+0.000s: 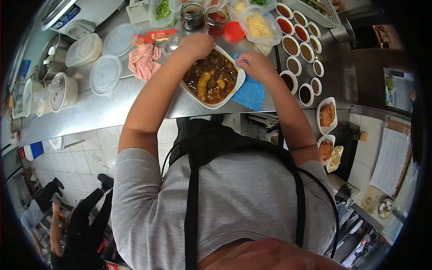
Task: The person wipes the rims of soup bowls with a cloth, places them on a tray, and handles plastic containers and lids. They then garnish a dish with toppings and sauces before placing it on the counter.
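Note:
A white bowl (211, 106) holds dark brown stew with sauce and yellowish chunks, at the front edge of the steel counter. Over its far left rim is my left hand (199, 45), its fingers curled downward; what they hold, if anything, is hidden. On the bowl's right side my right hand (256, 65) is closed, thumb and finger pinched at the rim. A blue cloth (249, 95) lies beneath that hand and partly against the bowl, and a bit of it shows at my fingertips. Beyond the bowl stand two glass jars (192, 18) and a red lid (234, 31).
Several white sauce cups (290, 46) crowd the right counter, with dishes of orange-brown food (327, 114) nearer. A pink cloth (144, 60), clear lids (105, 74) and tubs (63, 92) lie left. A bag of yellow shreds (258, 27) sits behind. Other people (83, 220) are lower left.

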`<state>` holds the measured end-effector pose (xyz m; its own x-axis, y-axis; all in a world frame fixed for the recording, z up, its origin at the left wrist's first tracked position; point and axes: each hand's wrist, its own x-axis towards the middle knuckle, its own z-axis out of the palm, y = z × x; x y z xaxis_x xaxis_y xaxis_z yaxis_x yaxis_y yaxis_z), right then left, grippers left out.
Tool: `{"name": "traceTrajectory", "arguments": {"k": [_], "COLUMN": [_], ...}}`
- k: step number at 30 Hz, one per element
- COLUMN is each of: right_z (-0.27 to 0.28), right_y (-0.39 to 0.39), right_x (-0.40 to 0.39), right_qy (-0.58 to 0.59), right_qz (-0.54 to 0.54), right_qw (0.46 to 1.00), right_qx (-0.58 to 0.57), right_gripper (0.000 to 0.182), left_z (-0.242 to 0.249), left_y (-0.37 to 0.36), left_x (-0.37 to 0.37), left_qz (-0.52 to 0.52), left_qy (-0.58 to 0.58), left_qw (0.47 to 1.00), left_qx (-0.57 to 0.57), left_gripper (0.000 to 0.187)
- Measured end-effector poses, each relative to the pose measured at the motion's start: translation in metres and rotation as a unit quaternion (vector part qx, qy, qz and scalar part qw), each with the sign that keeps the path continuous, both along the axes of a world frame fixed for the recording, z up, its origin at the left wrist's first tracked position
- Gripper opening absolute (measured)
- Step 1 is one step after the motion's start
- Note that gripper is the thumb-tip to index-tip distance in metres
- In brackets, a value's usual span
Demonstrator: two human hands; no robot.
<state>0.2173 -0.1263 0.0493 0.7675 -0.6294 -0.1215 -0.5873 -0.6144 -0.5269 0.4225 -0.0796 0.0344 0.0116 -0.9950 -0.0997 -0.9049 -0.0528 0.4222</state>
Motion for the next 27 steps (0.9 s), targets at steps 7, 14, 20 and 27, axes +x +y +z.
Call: {"name": "traceTrajectory", "arguments": {"k": [7, 14, 20, 27], "right_z": [-0.016, 0.016, -0.001, 0.006], "right_y": [0.012, -0.007, 0.009, -0.01], "right_x": [-0.01, -0.016, 0.003, -0.02], "right_qy": [-0.012, -0.033, 0.028, -0.029], "right_qz": [0.002, -0.094, 0.055, 0.044], "right_qw": [0.998, 0.988, 0.984, 0.999], "right_qx": [-0.067, 0.121, -0.168, 0.011], "right_gripper": [0.01, 0.014, 0.014, 0.013], "left_z": [-0.013, -0.011, -0.009, -0.017], "left_y": [0.008, 0.042, 0.049, 0.069], "left_x": [0.008, 0.007, 0.006, 0.005], "left_qz": [-0.003, 0.09, 0.114, 0.147], "left_qy": [0.007, 0.05, 0.065, 0.081], "left_qw": [0.999, 0.994, 0.991, 0.984], "left_qx": [-0.035, -0.035, -0.022, -0.067], "left_gripper": [0.023, 0.024, 0.023, 0.024]}}
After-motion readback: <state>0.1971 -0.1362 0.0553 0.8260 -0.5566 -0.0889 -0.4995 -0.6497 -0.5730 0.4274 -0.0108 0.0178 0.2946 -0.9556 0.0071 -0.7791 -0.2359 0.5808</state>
